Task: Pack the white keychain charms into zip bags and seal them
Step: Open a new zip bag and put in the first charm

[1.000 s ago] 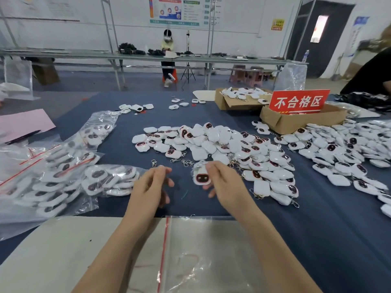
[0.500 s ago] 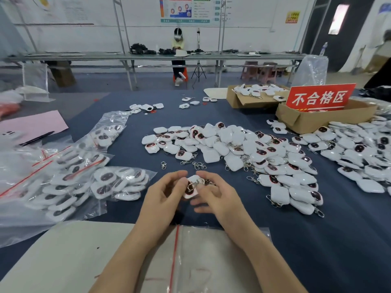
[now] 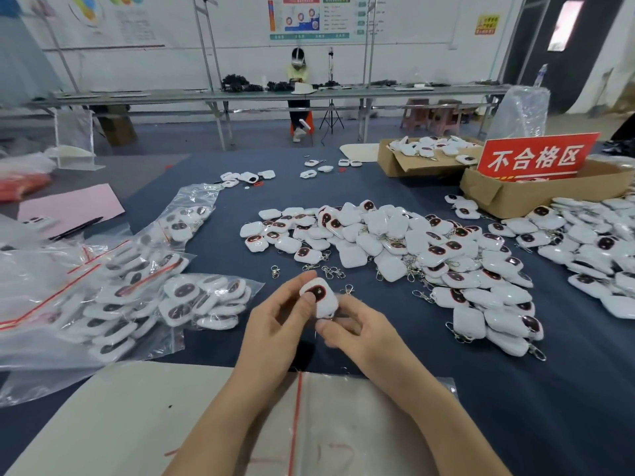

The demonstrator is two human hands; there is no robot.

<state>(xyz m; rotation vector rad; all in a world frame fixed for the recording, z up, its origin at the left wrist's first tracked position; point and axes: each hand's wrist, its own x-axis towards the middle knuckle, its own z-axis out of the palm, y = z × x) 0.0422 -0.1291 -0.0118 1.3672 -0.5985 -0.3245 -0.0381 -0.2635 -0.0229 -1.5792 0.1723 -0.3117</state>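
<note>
One white keychain charm (image 3: 321, 298) with a dark red-rimmed face is held upright between both hands above the blue cloth. My left hand (image 3: 275, 328) pinches its left side with thumb and fingers. My right hand (image 3: 357, 333) supports it from below and right. A large pile of loose white charms (image 3: 405, 249) lies just beyond and to the right. An empty zip bag (image 3: 343, 424) with a red seal line lies flat under my forearms. Filled zip bags (image 3: 144, 290) sit to the left.
A second heap of charms (image 3: 591, 242) spreads at the right. Two cardboard boxes (image 3: 536, 194) with a red sign stand at the back right. Loose metal clasps (image 3: 330, 271) lie ahead of my hands. A pink sheet (image 3: 72, 207) and pen lie far left. A person sits in the background.
My right hand brought the charm from the pile toward me, my left hand joined it, and the charm has been turned so its dark face shows.
</note>
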